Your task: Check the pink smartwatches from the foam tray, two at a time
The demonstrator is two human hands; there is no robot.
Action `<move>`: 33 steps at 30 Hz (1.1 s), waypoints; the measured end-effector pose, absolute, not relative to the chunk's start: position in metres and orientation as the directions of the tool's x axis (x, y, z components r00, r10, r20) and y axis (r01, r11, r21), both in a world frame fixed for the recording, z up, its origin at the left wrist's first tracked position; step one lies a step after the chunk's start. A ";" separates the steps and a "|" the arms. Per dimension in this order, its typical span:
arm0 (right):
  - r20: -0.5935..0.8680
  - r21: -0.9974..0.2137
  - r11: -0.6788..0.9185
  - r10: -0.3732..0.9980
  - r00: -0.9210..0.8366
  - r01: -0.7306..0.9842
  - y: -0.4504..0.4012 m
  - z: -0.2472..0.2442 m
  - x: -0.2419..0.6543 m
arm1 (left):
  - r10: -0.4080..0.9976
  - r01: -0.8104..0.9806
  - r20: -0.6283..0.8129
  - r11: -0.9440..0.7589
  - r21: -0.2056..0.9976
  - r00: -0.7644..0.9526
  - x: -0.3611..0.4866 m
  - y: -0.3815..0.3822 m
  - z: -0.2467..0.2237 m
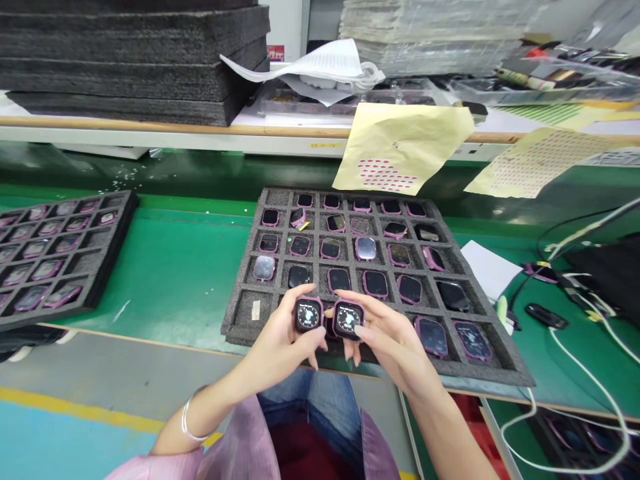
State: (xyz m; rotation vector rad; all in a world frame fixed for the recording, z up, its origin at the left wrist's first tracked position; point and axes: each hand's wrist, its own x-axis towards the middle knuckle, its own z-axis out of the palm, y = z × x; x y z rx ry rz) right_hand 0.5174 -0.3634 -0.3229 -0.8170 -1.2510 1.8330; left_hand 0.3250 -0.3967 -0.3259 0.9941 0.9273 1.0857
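My left hand [290, 333] is closed around a purple-rimmed smartwatch [309, 315] without a strap; its lit screen shows a clock face. Beside it, my right hand [385, 330] grips a second smartwatch [349, 319] of the same kind, also lit with a dial, the thumb on its lower right. Both are held side by side, faces up, over the front edge of a grey foam tray [235, 303]. Most of the tray's compartments hold similar watches, mostly with dark screens. The tray's front middle is hidden behind my hands.
Another foam tray [93, 283] of watches lies at the left on the green table [175, 257]. Black foam sheets [125, 60] are stacked on the shelf above. Yellow sticker sheets [400, 143] hang from the shelf edge. White cables [590, 373] and a small black device [546, 316] lie at the right.
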 end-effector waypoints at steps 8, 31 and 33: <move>-0.082 -0.960 -0.194 0.882 -0.464 -0.200 -0.366 -0.329 0.516 | 0.949 -0.451 -0.155 0.269 0.851 0.274 0.314 -0.393 -0.337; -0.037 -0.984 -0.091 0.945 -0.324 -0.151 -0.374 -0.334 0.507 | 0.948 -0.409 -0.080 0.208 0.888 0.308 0.313 -0.397 -0.337; -0.012 -0.984 -0.073 0.936 -0.350 -0.163 -0.374 -0.335 0.509 | 0.948 -0.418 -0.083 0.212 0.883 0.307 0.313 -0.397 -0.334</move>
